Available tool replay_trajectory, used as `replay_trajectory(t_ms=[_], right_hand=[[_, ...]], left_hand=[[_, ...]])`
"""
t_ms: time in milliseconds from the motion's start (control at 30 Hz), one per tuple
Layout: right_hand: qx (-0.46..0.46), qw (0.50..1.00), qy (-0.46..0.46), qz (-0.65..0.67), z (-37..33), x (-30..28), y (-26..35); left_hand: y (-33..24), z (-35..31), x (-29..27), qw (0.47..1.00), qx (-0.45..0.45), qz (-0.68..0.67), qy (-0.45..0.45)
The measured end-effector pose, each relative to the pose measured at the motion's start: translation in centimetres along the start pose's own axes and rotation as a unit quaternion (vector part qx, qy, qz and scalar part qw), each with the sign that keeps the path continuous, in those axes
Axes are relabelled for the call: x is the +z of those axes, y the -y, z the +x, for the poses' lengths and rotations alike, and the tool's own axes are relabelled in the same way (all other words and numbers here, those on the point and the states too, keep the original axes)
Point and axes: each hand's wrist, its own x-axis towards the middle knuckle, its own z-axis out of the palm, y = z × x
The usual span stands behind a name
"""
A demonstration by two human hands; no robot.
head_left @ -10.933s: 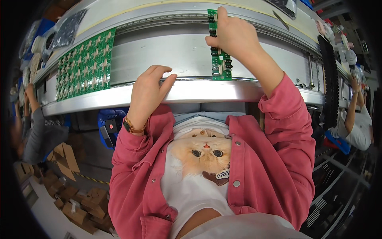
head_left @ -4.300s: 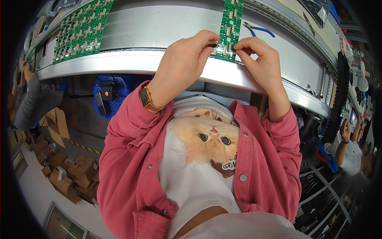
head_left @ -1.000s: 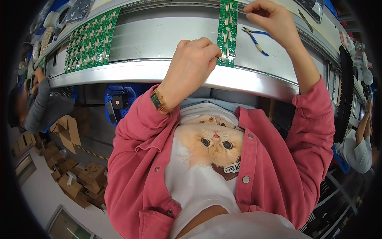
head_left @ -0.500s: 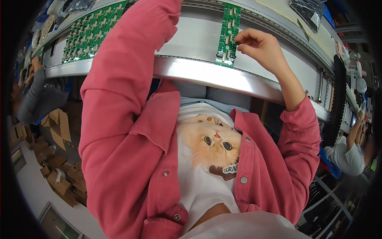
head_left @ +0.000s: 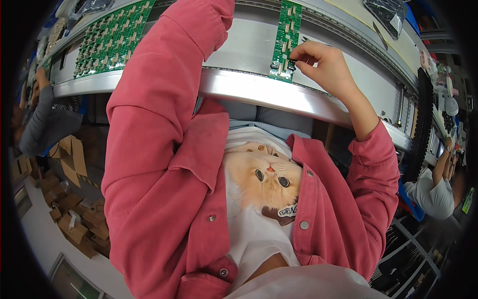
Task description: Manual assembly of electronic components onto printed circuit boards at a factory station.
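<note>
A narrow green circuit board (head_left: 280, 50) with pale connectors and small dark parts lies across the metal conveyor track, a little right of the middle. My right hand (head_left: 326, 67) is at its right edge, near the lower end. Thumb and index finger are pinched at a small black electronic component (head_left: 292, 63), mostly covered by the fingertips. Whether the component touches the board is hard to tell. My left arm (head_left: 154, 84), in a pink sleeve, reaches up past the top edge, so the left hand is out of sight.
A wide green circuit board panel (head_left: 112, 42) lies on the track at left. The silver front rail (head_left: 239, 87) runs before me. A pair of tweezers (head_left: 380, 36) and a dark bagged item (head_left: 386, 15) lie beyond the track. Another person's arm (head_left: 40, 109) is at far left.
My right hand has moved slightly down and left, bringing its fingertips to the board's lower right edge. The left sleeve has shifted a little to the right.
</note>
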Motion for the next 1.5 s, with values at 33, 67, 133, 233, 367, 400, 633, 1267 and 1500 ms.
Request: replay_trajectory(t_ms=[33, 67, 133, 233, 367, 400, 633, 1267, 1500], right_hand=[[-0.005, 1.0, 0.001, -0.003, 0.1, 0.0, 0.0], [-0.004, 1.0, 0.0, -0.003, 0.1, 0.0, 0.0], [-0.005, 1.0, 0.002, -0.009, 0.2, -0.2, 0.2], [-0.008, 1.0, 0.004, -0.017, 0.4, -0.4, 0.3], [-0.041, 0.999, -0.002, -0.031, 0.7, -0.7, 0.1], [-0.04, 0.999, -0.004, -0.031, 0.7, -0.9, 0.0], [-0.077, 0.993, 0.006, -0.091, 2.0, -3.4, -0.6], [-0.137, 0.896, -0.204, -0.371, 13.8, -8.3, -10.2], [-0.154, 0.906, -0.273, -0.285, 13.5, -8.1, -10.5]], left_hand=[[0.1, 0.0, 0.0, 1.0, 0.0, 0.011, 0.004], [-0.1, 0.2, -0.5, 1.0, 0.0, 0.01, 0.005], [-0.3, 0.8, -2.1, 0.995, -0.03, -0.057, 0.078], [-0.6, 1.4, -3.2, 0.979, -0.06, -0.123, 0.148], [-0.3, 1.1, -0.9, 1.0, 0.025, 0.016, -0.003], [-0.6, 1.3, -1.1, 1.0, 0.026, 0.015, -0.003], [-2.7, 0.3, -4.5, 0.988, -0.031, -0.149, -0.018], [-14.6, -13.0, -15.0, 0.944, -0.047, -0.306, 0.11], [-15.2, -13.3, -14.1, 0.95, -0.071, -0.268, 0.141]])
